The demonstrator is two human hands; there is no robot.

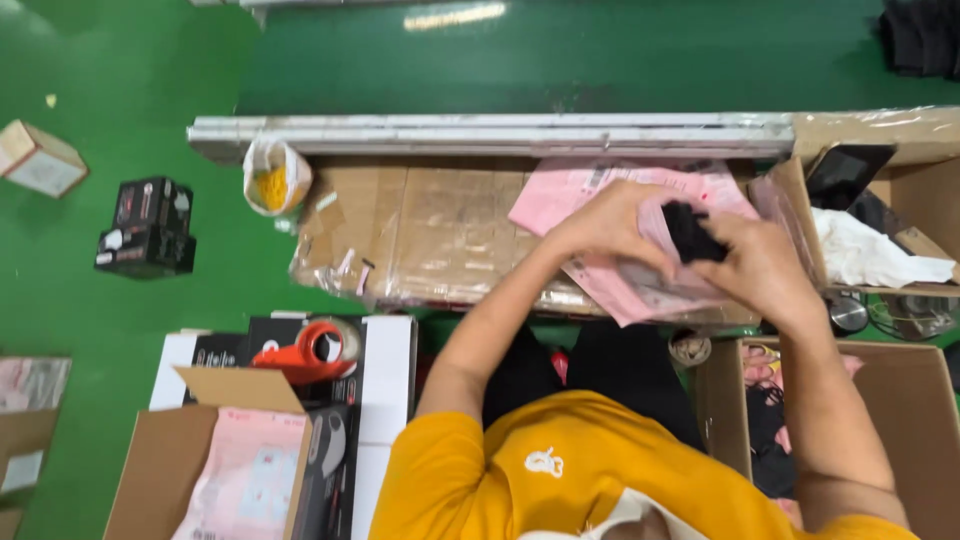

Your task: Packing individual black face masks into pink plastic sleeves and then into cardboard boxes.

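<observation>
My left hand [605,222] grips the mouth of a pink plastic mailer bag [630,285] lying on the cardboard-covered table [440,225]. My right hand [762,268] holds a small black cloth item [692,232] at the bag's opening, partly between both hands. More pink bags [570,190] lie flat under them. Whether the black item is inside the bag I cannot tell.
An orange tape dispenser [305,355] sits on black and white boxes at the left. An open carton with pink bags [245,475] is at lower left, another carton [905,400] at the right. A small bag with yellow contents [272,180] hangs off the table edge. Boxes lie on the green floor.
</observation>
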